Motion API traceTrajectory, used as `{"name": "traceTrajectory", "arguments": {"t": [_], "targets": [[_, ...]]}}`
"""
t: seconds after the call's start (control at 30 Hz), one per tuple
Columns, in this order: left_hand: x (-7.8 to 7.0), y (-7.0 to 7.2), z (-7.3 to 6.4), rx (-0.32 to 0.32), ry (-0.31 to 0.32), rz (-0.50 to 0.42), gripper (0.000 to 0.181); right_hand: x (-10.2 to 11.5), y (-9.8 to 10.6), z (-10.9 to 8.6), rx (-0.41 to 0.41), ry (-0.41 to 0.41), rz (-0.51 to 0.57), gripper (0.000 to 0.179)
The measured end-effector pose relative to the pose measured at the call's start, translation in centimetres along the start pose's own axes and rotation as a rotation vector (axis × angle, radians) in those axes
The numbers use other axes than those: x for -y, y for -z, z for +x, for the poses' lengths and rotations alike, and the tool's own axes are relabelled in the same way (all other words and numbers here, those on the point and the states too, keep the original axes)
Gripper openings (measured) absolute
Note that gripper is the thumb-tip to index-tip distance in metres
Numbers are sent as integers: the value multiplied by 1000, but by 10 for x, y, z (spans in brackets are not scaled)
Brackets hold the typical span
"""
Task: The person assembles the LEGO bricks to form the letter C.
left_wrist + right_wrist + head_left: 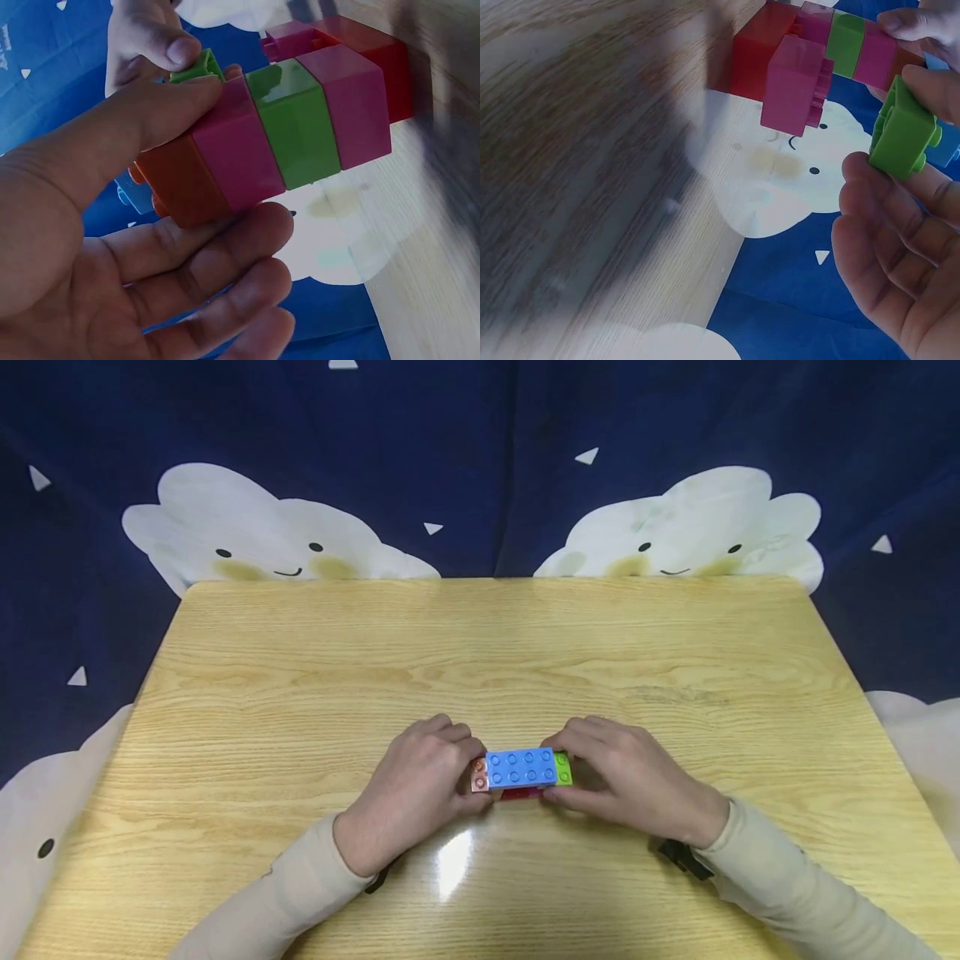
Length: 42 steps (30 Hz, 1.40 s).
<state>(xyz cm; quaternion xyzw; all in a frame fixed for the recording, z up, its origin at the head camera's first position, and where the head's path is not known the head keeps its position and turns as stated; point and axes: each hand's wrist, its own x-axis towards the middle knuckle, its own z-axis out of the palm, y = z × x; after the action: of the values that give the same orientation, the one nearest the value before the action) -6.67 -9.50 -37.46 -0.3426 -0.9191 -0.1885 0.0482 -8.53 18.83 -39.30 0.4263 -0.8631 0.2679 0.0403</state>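
A stack of toy building bricks stands on a red brick (757, 52): pink, green (296, 124), pink, then orange (184, 184) uppermost. My left hand (420, 777) holds its upper part, thumb on the upper pink brick (236, 146). A blue brick (521, 767) lies studs up near the orange one's level. Beyond its right end, my right hand (637, 772) pinches a separate green brick (907, 135) between thumb and fingers, hollow underside downward. Whether this brick touches the blue one, I cannot tell. A lower pink brick (789, 82) sits over the red brick's other end, studs up.
The wooden table (480, 652) reaches back to a dark blue curtain (480, 443) with white clouds and small triangles. Light glares off the tabletop in front of the bricks. Dark straps show at both wrists.
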Motion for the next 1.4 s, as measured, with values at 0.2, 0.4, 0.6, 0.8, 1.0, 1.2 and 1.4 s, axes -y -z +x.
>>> {"name": "traceTrajectory", "arguments": {"t": [0.2,0.4,0.6,0.8,1.0,1.2,1.4], "targets": [[-2,1,0,30,10,14,39,0,0,0,-11,12,-8,45],[-7,5,1,-43,-3,-28,60,1,0,-1,-13,15,-4,44],[-17,1,12,-121,-52,-112,62,2,0,-2,-24,15,6,42],[-23,-6,18,-133,-67,-147,42,3,-1,-2,-42,33,14,36],[-25,-9,17,-145,-54,-163,37,2,-4,-2,-67,40,10,35],[-26,-10,17,-142,-56,-168,37,1,-9,-3,-111,51,24,36],[-26,-9,18,-139,-54,-173,38,2,-8,-2,-103,45,49,34]]}}
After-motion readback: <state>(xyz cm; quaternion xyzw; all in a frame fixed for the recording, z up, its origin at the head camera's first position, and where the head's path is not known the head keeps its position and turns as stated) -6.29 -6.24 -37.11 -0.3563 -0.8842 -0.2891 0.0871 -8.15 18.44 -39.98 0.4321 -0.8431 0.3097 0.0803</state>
